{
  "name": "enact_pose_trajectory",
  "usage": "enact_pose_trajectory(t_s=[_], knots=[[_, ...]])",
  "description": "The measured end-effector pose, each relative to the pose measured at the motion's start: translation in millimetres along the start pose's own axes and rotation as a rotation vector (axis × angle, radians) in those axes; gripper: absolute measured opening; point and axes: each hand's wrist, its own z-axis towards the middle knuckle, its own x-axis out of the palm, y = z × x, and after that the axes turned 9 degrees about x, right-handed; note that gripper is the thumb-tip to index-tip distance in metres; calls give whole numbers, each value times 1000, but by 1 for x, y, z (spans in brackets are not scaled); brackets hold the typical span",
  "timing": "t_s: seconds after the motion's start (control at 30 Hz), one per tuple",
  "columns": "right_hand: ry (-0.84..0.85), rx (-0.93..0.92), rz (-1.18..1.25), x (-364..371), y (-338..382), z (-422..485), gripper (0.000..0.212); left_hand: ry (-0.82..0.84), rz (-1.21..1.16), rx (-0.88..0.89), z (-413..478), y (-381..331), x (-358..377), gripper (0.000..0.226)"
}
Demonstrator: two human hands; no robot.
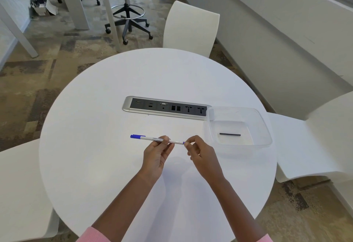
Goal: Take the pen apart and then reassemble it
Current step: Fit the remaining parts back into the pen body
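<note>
A white pen (150, 138) with a blue cap on its left end is held level above the round white table (99, 146). My left hand (157, 155) grips the barrel near its middle, fingers curled round it. My right hand (198, 151) pinches the small blue end piece (184, 143) at the pen's right tip. A thin dark stick (230, 134), about as long as a refill, lies in the clear plastic container (263, 125) to the right of my hands.
A silver socket strip (127, 106) is set into the table beyond my hands. White chairs stand at the far side (191, 27), the right (315, 146) and the left (19, 184). Office chairs and desk legs stand on the carpet behind.
</note>
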Motion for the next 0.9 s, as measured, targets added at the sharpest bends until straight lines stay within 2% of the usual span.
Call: enact_pose_trajectory(t_s=[0.23, 0.37, 0.5, 0.57, 0.7, 0.83, 0.9], knots=[[-115, -203, -303, -1, -1, 2, 13, -2, 9, -10, -1, 1, -1, 8], [-53, -147, -250, -2, 1, 3, 21, 16, 0, -13, -1, 1, -2, 9], [8, -23, -93, -1, 3, 2, 34, 21, 11, -10, -1, 0, -3, 9], [2, -17, -83, -1, 3, 1, 32, 18, 9, -5, -1, 0, -3, 10], [-48, -117, -199, -1, -1, -1, 13, 6, -6, 3, -1, -3, -3, 11], [-159, -246, -353, 2, -8, 0, 16, -1, 9, -4, 0, -3, -4, 9], [-193, -303, -389, 2, -10, 2, 26, -1, 8, -9, -1, -2, -4, 9]])
